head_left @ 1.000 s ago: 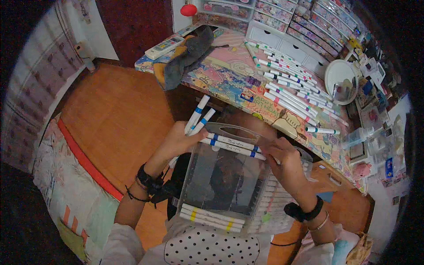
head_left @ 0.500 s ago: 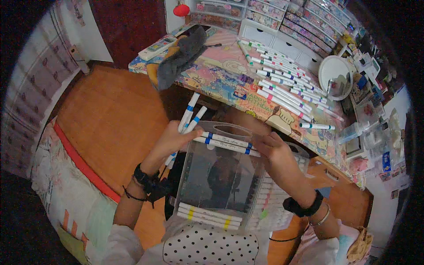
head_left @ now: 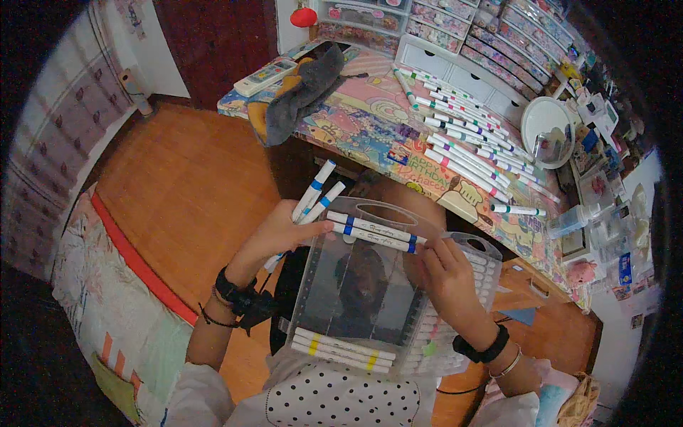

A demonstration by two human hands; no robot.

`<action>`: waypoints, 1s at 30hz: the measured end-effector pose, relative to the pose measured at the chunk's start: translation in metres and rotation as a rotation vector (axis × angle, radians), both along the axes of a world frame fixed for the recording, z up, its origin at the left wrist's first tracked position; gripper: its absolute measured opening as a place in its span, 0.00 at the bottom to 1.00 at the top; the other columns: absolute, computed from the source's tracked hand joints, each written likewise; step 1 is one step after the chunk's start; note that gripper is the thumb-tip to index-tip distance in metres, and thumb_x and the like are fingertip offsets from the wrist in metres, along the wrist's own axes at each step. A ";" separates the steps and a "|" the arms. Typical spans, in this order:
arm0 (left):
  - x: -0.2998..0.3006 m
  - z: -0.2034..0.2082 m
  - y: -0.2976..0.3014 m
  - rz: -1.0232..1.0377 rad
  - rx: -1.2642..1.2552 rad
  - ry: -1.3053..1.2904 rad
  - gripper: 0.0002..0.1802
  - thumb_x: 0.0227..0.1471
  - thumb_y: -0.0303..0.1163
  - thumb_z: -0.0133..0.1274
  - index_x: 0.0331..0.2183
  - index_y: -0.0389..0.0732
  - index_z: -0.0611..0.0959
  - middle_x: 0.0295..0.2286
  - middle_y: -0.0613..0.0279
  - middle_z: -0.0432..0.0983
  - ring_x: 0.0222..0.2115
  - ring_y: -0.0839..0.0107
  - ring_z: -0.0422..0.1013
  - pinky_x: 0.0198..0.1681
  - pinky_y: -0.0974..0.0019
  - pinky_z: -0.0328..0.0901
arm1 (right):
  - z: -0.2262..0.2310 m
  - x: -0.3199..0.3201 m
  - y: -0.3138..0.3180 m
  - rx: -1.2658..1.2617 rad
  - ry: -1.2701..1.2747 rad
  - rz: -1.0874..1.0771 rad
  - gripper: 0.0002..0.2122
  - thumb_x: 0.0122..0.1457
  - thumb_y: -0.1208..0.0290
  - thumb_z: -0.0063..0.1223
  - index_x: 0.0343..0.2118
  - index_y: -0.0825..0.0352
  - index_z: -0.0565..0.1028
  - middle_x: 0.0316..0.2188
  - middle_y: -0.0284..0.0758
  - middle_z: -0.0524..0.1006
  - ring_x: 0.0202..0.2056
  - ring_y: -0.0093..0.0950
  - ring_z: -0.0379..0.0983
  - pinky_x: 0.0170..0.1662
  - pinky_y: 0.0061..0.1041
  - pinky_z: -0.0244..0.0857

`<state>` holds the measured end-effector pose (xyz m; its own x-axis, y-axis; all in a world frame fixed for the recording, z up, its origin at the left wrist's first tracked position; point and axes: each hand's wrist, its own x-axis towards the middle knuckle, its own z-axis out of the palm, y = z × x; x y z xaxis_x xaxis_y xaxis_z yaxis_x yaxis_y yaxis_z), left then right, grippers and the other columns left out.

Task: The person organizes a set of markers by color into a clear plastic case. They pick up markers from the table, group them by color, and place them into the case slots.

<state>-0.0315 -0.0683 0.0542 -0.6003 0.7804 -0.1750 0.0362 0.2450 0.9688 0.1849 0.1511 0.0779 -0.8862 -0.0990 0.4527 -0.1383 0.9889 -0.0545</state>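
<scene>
An open clear plastic marker case lies across my lap. My left hand is closed round several white markers with blue bands, which stick up past its fingers; its thumb reaches to the case's far left corner. Two blue-banded markers lie side by side at the far end of the left tray. My right hand pinches the right end of the nearer one. Yellow-banded markers fill the tray's near end. The case's right half holds rows of markers in slots.
Beyond the case stands a desk with a colourful cover. Many loose white markers are spread on it. A grey cloth item and a remote control lie at its left. Small drawers line the back. A bed is at left.
The view has shifted slightly, so the scene sits a little lower and further right. My right fingers have shifted along the marker's right end. My left hand keeps its bundle.
</scene>
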 end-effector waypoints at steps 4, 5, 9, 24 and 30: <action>0.002 -0.003 0.001 0.020 0.077 -0.062 0.12 0.53 0.34 0.60 0.35 0.35 0.81 0.25 0.63 0.81 0.23 0.82 0.71 0.22 0.77 0.63 | 0.001 -0.002 0.002 -0.055 0.001 0.033 0.14 0.45 0.79 0.56 0.38 0.73 0.74 0.35 0.41 0.71 0.39 0.39 0.71 0.40 0.33 0.70; 0.003 -0.003 0.002 0.027 0.061 -0.030 0.12 0.53 0.34 0.60 0.34 0.34 0.81 0.26 0.62 0.81 0.23 0.82 0.72 0.23 0.77 0.64 | 0.001 -0.004 0.002 -0.073 0.006 0.051 0.14 0.45 0.79 0.56 0.38 0.73 0.74 0.35 0.41 0.71 0.39 0.38 0.71 0.40 0.33 0.70; 0.003 0.005 0.003 0.008 -0.044 0.012 0.12 0.53 0.33 0.60 0.34 0.33 0.82 0.26 0.61 0.81 0.26 0.81 0.74 0.27 0.76 0.67 | 0.000 -0.004 0.000 -0.081 0.060 0.070 0.13 0.42 0.84 0.59 0.34 0.73 0.74 0.33 0.40 0.72 0.34 0.39 0.70 0.34 0.33 0.68; 0.005 0.005 -0.004 0.188 0.060 0.123 0.14 0.53 0.36 0.60 0.37 0.36 0.82 0.24 0.67 0.79 0.20 0.84 0.68 0.20 0.76 0.60 | 0.004 -0.004 -0.001 0.002 -0.080 0.030 0.12 0.46 0.76 0.56 0.36 0.71 0.75 0.38 0.41 0.72 0.45 0.39 0.70 0.43 0.32 0.71; 0.052 0.057 -0.044 0.240 0.494 -0.240 0.16 0.62 0.38 0.47 0.42 0.35 0.77 0.33 0.53 0.79 0.29 0.71 0.75 0.33 0.71 0.68 | 0.052 0.006 -0.038 -0.580 -0.123 0.063 0.15 0.48 0.76 0.66 0.40 0.69 0.76 0.37 0.40 0.76 0.37 0.34 0.76 0.38 0.30 0.72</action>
<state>0.0204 -0.1121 0.1114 -0.7584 0.6514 0.0213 -0.1986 -0.2620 0.9444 0.1906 0.1136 0.1296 -0.9360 0.0797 0.3428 -0.1542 0.7828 -0.6029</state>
